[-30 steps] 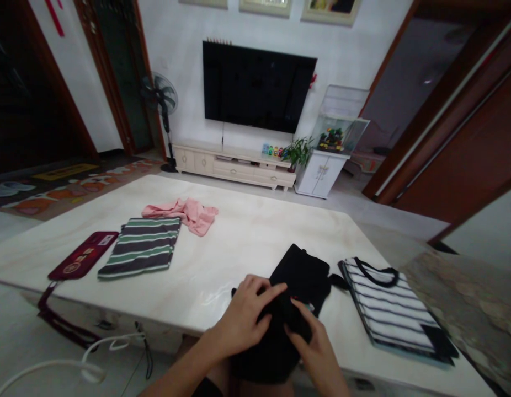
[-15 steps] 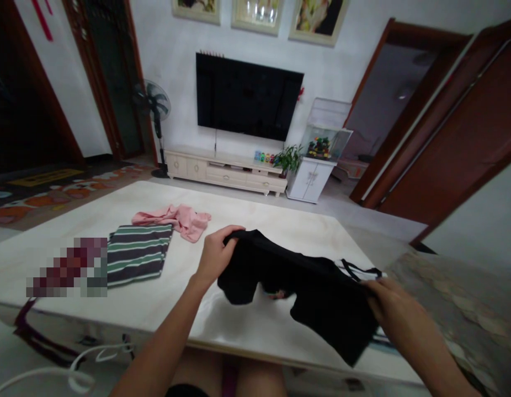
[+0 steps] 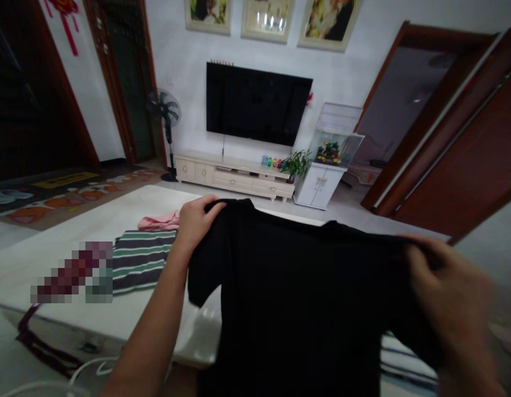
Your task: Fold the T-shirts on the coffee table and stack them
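Observation:
A black T-shirt [image 3: 297,298] hangs spread out in front of me, above the near edge of the pale table [image 3: 65,259]. My left hand [image 3: 195,220] pinches its left shoulder. My right hand [image 3: 450,292], blurred by motion, grips the right shoulder. The shirt hides most of the table's right half.
A folded green-striped garment [image 3: 142,259] and a crumpled pink cloth [image 3: 158,221] lie on the table at left, beside a dark red pouch [image 3: 71,273]. The edge of a folded white striped garment [image 3: 404,361] shows at lower right. Beyond stand a TV [image 3: 257,102], cabinet and fan.
Both hands lifted the black shirt off the table and pulled it apart; it now hangs open and upright, where it was bunched on the table a second ago.

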A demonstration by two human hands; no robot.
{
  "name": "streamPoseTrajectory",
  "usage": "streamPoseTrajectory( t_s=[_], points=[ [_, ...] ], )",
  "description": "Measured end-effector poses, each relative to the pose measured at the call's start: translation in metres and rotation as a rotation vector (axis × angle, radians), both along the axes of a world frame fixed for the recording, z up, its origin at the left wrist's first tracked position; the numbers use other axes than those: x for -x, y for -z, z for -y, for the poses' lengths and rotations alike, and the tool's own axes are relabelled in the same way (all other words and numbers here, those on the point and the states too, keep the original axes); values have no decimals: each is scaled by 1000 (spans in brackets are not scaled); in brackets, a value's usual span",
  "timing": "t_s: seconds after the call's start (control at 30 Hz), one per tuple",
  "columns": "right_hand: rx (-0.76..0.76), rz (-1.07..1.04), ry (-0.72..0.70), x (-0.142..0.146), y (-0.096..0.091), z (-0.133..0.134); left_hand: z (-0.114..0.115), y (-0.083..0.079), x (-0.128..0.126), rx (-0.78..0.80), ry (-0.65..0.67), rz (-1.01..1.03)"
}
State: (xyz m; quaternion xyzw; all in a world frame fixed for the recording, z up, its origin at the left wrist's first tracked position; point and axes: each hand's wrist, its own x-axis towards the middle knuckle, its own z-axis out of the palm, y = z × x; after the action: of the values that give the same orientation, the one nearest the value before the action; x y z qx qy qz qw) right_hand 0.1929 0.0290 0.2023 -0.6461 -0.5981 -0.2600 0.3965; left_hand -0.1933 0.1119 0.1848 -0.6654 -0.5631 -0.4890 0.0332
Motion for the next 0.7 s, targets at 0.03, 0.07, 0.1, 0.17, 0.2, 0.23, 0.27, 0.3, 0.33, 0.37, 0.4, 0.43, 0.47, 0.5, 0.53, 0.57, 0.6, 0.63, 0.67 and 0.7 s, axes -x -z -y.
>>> streamPoseTrajectory(
  t_s=[0.03, 0.07, 0.1, 0.17, 0.2, 0.23, 0.27, 0.3, 0.33, 0.37, 0.4, 0.43, 0.47, 0.5, 0.53, 0.57, 0.6, 0.63, 0.67, 0.7],
  points=[
    [13, -12, -33, 4, 1, -30, -21, 2, -6, 21, -64, -25],
    [38, -27, -85, 8, 5, -57, -39, 6, -12, 43, -129, -59],
    [66, -17, -116, 12, 12, -81, -52, 11, -19, 69, -197, -96],
    [155, -1, -187, 16, 33, -113, -66, 27, -31, 152, -280, -183],
    [231, 5, -220, 18, 48, -120, -66, 38, -36, 208, -283, -230],
    [317, 8, -253, 18, 64, -122, -62, 51, -41, 274, -250, -279],
    [406, 9, -281, 18, 82, -119, -55, 67, -46, 349, -185, -328],
    [485, 10, -303, 17, 102, -111, -45, 84, -49, 430, -103, -374],
    [546, 12, -315, 16, 123, -100, -32, 103, -51, 513, -16, -411],
    [589, 13, -316, 13, 143, -87, -17, 124, -51, 598, 67, -437],
    [622, 9, -308, 10, 164, -71, -1, 144, -51, 678, 139, -449],
    [652, 1, -287, 7, 183, -55, 16, 164, -49, 742, 210, -448],
    [675, -10, -255, 3, 202, -38, 34, 183, -46, 789, 275, -441],
    [692, -20, -214, -2, 218, -22, 50, 198, -43, 821, 312, -434],
    [700, -30, -165, -6, 233, -6, 64, 211, -39, 830, 334, -433],
    [699, -44, -113, -10, 245, 7, 76, 220, -35, 824, 347, -437],
    [693, -68, -63, -13, 254, 18, 83, 225, -32, 807, 353, -445],
    [690, -104, -21, -16, 261, 27, 87, 226, -29, 784, 355, -455],
    [695, -153, 8, -18, 264, 32, 86, 224, -28, 760, 348, -461],
    [712, -212, 30, -20, 265, 35, 81, 220, -28, 740, 328, -461]
  ],
)
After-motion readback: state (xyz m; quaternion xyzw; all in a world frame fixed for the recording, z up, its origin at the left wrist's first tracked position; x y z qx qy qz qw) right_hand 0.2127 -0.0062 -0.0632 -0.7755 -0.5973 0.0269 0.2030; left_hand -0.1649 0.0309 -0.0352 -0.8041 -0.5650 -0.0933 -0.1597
